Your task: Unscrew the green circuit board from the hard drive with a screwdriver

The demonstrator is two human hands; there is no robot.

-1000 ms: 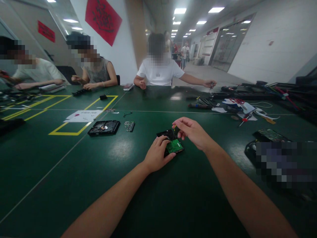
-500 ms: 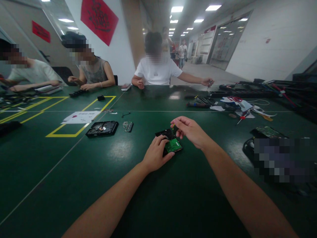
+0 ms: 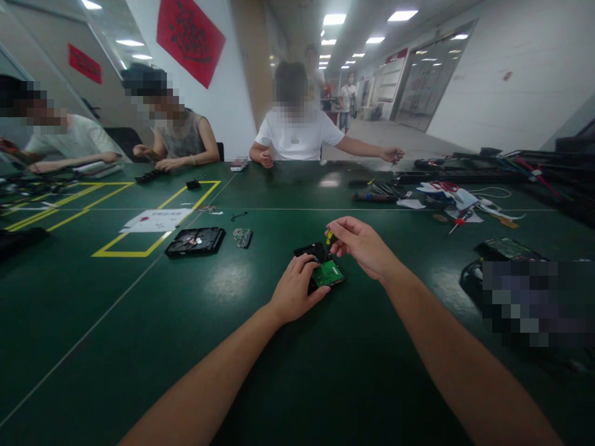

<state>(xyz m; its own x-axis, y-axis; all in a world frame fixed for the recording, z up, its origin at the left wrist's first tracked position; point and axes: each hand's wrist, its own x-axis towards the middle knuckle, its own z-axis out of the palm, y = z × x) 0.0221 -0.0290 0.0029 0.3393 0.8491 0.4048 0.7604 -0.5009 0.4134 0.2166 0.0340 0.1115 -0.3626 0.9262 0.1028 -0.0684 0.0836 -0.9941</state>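
A black hard drive with a green circuit board [image 3: 328,272] on top lies on the green table [image 3: 232,347] in front of me. My left hand [image 3: 294,291] rests on its near left side, fingers curled over the edge, holding it down. Above the drive's far end, my right hand [image 3: 360,244] pinches a small screwdriver with a yellow and black handle [image 3: 328,237], its tip pointing down at the drive.
Another opened black drive [image 3: 195,240] and a loose small board [image 3: 242,236] lie to the left by a yellow-taped square. Tools, cables and papers [image 3: 446,195] crowd the right side. Three people sit along the table's far edge.
My right hand has lifted slightly, showing more of the screwdriver's yellow handle. The left hand and the drive stay where they were.
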